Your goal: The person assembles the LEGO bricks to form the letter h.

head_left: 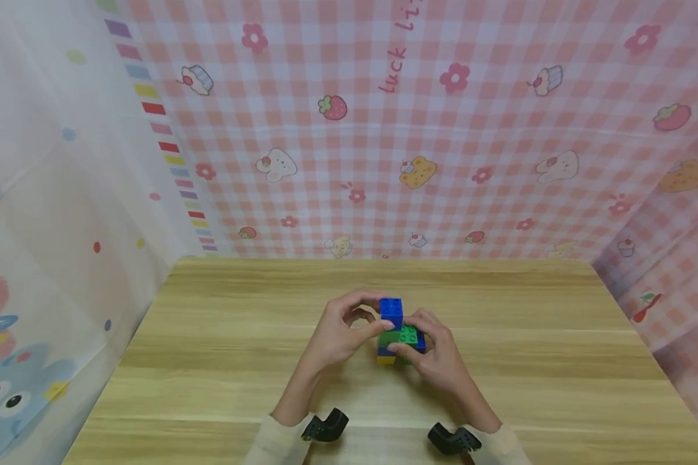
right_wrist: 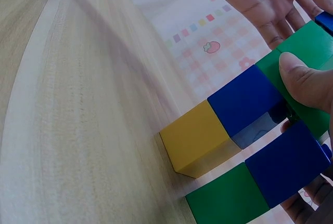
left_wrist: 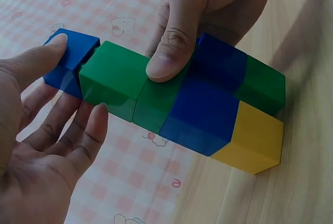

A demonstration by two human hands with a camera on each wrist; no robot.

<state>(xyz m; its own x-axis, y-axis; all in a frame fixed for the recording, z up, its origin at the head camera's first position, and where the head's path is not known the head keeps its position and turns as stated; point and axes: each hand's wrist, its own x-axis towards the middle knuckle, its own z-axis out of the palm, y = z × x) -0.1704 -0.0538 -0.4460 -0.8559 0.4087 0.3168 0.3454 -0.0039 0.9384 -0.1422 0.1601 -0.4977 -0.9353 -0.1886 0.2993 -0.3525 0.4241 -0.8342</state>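
My left hand (head_left: 335, 332) pinches a blue toy brick (left_wrist: 72, 60) between thumb and fingers at the top of a small brick tower. In the left wrist view a thin line of studs shows between that brick and the upper green brick (left_wrist: 112, 73). The right hand (head_left: 439, 352) grips the tower at its green part, the thumb pressed on the lower green brick (left_wrist: 161, 99). Beneath it, a blue brick (right_wrist: 247, 102) sits on a yellow brick (right_wrist: 197, 138). Alongside stands a second column, a blue brick (right_wrist: 287, 161) over a green brick (right_wrist: 227, 195).
The tower stands on a wood-grain table (head_left: 221, 342). Behind the table hangs a pink checked cloth (head_left: 349, 142), and a pale printed cloth (head_left: 64, 161) hangs at the left. A black wrist mount (head_left: 326, 426) sits on the left sleeve, another mount (head_left: 454, 439) on the right.
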